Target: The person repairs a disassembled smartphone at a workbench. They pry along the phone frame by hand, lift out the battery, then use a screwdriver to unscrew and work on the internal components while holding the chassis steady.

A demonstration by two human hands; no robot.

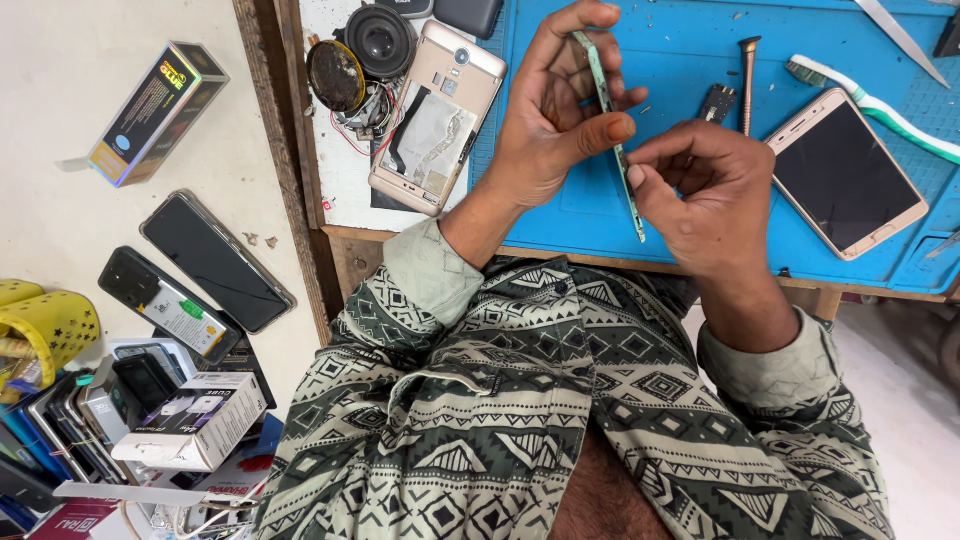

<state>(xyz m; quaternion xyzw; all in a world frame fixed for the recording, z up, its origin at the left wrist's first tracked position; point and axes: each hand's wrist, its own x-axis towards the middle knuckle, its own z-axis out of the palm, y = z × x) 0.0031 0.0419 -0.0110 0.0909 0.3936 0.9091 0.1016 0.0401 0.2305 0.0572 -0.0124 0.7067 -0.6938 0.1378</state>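
A thin phone part (606, 100), seen edge-on with a pale green rim, is held upright over the blue work mat (690, 50). My left hand (552, 115) grips it from the left, thumb and fingers along its edge. My right hand (705, 195) pinches its lower right edge with thumb and forefinger. A gold phone (845, 172) with a dark screen lies face up on the mat to the right. Another gold phone (437, 115) with its back open lies to the left.
On the mat lie a screwdriver (748, 80), a small dark part (716, 100), a toothbrush (880, 110) and a metal blade (900, 40). Round speakers (365, 55) sit at the back left. Phones (215, 260), boxes (155, 112) and a yellow cup (45, 330) crowd the left surface.
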